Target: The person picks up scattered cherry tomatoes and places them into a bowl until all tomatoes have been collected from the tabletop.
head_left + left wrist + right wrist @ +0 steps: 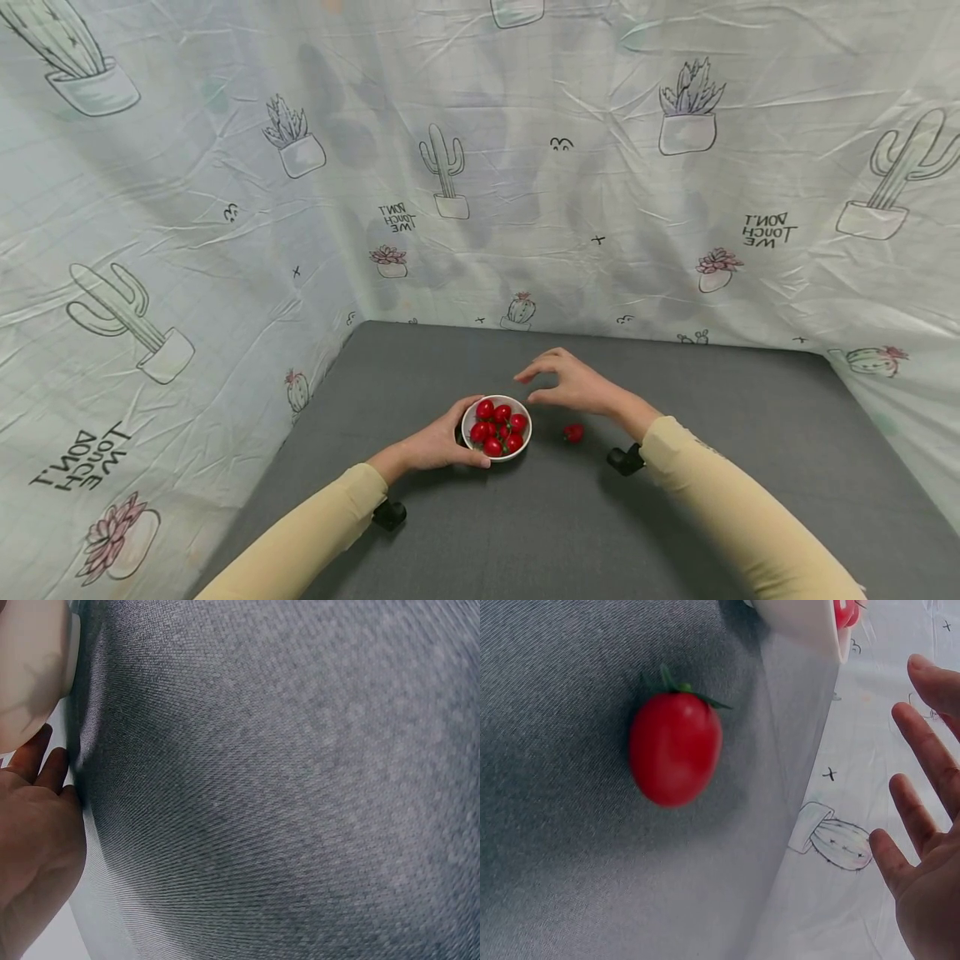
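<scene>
A white bowl [529, 435] full of red cherry tomatoes [492, 447] stands on the dark grey table. My left hand [444, 438] holds it from the left side, thumb at the near rim and fingers round the far side. In the left wrist view, fingertips lie against the pale underside of the bowl [30, 667]. My right hand [573, 385] hovers just right of the bowl, its fingers spread and nothing between them. One loose cherry tomato [676, 750] with a green stem lies on the table, below the right hand in the head view.
The grey tabletop [480, 533] stretches around the bowl. A pale cloth curtain [525, 192] printed with cacti hangs behind the table and along its left side. Black wrist straps with cameras [389, 514] sit at both cuffs.
</scene>
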A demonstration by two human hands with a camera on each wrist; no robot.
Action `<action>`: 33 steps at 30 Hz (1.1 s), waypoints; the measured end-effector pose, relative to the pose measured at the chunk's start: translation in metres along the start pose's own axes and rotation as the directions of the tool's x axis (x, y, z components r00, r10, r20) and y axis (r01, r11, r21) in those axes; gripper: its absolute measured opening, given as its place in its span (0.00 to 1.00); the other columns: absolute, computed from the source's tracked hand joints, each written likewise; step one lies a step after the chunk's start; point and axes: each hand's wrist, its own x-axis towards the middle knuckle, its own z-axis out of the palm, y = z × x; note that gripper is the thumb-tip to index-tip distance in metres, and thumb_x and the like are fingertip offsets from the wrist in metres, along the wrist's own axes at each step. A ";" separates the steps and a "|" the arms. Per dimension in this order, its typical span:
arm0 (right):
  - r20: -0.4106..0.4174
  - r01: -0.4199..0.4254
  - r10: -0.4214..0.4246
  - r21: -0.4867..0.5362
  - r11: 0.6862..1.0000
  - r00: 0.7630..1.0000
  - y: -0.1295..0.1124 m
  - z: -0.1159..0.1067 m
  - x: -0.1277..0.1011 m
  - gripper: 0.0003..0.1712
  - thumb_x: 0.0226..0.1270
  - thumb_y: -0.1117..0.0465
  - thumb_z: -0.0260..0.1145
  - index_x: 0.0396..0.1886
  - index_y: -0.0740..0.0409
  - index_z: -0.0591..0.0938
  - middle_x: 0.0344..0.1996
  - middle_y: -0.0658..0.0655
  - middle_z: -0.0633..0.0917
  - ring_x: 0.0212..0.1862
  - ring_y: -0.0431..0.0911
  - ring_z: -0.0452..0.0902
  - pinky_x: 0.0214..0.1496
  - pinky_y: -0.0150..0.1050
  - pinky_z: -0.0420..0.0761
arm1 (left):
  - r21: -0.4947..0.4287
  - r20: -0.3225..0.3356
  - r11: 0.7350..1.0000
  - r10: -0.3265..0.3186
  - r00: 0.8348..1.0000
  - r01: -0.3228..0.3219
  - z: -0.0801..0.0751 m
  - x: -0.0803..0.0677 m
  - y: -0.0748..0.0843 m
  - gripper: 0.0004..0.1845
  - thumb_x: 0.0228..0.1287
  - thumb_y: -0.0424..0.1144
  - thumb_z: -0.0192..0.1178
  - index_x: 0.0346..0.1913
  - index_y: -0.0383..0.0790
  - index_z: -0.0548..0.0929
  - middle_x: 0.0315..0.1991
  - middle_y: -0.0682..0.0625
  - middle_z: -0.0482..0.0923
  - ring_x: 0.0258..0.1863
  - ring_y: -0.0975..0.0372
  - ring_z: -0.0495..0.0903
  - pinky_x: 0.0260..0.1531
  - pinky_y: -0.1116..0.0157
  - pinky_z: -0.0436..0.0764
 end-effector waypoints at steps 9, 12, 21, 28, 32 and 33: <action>-0.008 -0.014 0.014 0.003 1.000 1.000 0.001 -0.005 -0.007 0.20 0.68 0.58 0.74 0.58 0.41 0.86 0.55 0.44 0.83 0.68 0.52 0.62 0.66 0.65 0.66 | 0.000 -0.006 1.000 -0.002 1.000 0.002 0.000 0.000 0.001 0.57 0.54 0.55 0.79 0.80 0.53 0.53 0.76 0.50 0.57 0.74 0.56 0.59 0.70 0.45 0.59; -0.012 -0.024 0.024 -0.008 1.000 1.000 0.001 -0.006 -0.010 0.20 0.69 0.58 0.73 0.58 0.41 0.86 0.56 0.43 0.82 0.68 0.51 0.62 0.66 0.64 0.66 | 0.004 -0.011 1.000 -0.005 1.000 0.005 0.000 -0.001 0.001 0.57 0.53 0.55 0.79 0.80 0.53 0.53 0.76 0.50 0.57 0.74 0.56 0.58 0.71 0.45 0.59; -0.027 -0.041 0.040 -0.019 0.999 0.999 0.005 -0.014 -0.026 0.20 0.68 0.54 0.74 0.59 0.40 0.85 0.56 0.44 0.82 0.68 0.52 0.62 0.66 0.65 0.65 | 0.017 -0.021 1.000 -0.007 1.000 0.007 0.000 -0.001 0.002 0.57 0.53 0.54 0.79 0.80 0.52 0.54 0.76 0.49 0.57 0.74 0.56 0.58 0.71 0.46 0.59; -0.032 -0.042 0.041 -0.039 0.998 0.999 0.011 -0.018 -0.038 0.21 0.68 0.48 0.74 0.59 0.40 0.85 0.53 0.43 0.83 0.66 0.52 0.63 0.64 0.66 0.67 | 0.017 -0.017 1.000 0.007 1.000 -0.007 0.000 0.000 0.002 0.57 0.53 0.53 0.79 0.80 0.51 0.54 0.76 0.50 0.57 0.74 0.56 0.59 0.71 0.48 0.59; -0.034 -0.034 0.032 -0.055 0.998 0.999 0.012 -0.019 -0.044 0.20 0.68 0.49 0.73 0.59 0.41 0.86 0.51 0.43 0.84 0.65 0.52 0.65 0.62 0.65 0.68 | 0.021 -0.014 1.000 0.007 1.000 -0.006 0.000 0.000 0.002 0.57 0.54 0.53 0.79 0.80 0.51 0.53 0.76 0.49 0.56 0.74 0.56 0.58 0.71 0.47 0.59; -0.034 -0.032 0.030 -0.059 0.998 0.999 0.013 -0.019 -0.045 0.20 0.68 0.50 0.73 0.59 0.42 0.86 0.51 0.43 0.84 0.64 0.52 0.65 0.62 0.64 0.69 | 0.021 -0.013 1.000 0.005 1.000 -0.005 0.000 0.000 0.002 0.57 0.54 0.53 0.79 0.80 0.51 0.53 0.76 0.49 0.56 0.75 0.56 0.58 0.71 0.47 0.59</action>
